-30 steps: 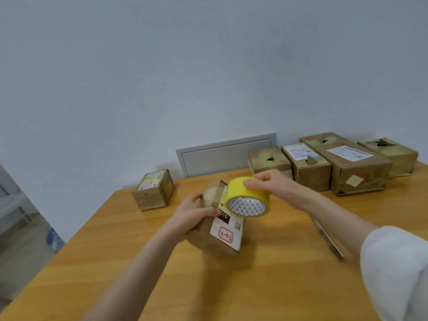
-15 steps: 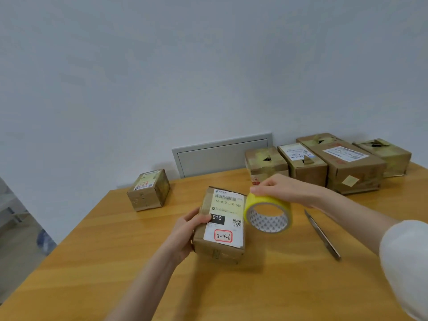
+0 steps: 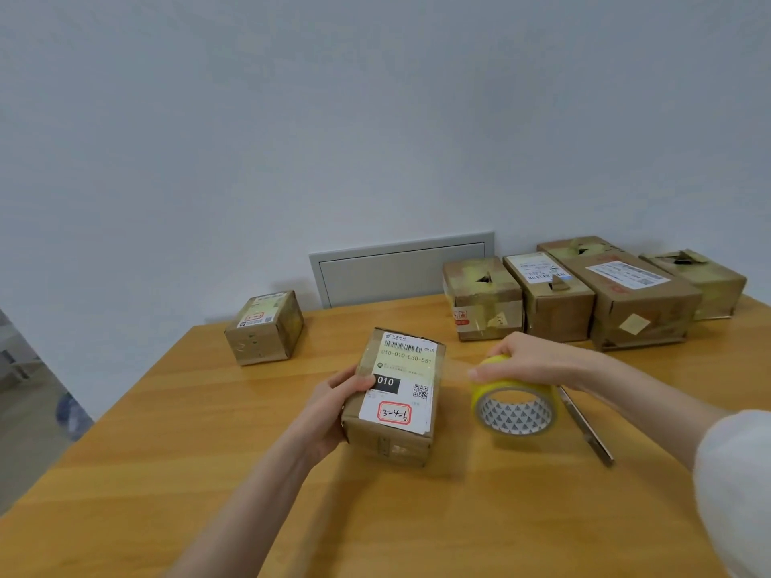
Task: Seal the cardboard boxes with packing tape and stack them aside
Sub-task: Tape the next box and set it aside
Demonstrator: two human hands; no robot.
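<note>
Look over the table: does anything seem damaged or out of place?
Yes. The back row boxes look damaged: dark torn holes with raised flaps in their taped tops. A metal blade lies loose beside the tape roll.

Person, two arms in view. Left hand: bare, forearm uncovered down to the bottom frame edge. Right hand: bare, forearm uncovered up to a loose white fabric sleeve. The sleeve is plain with a soft rounded hem, and the frame's bottom right corner cuts it off.
</note>
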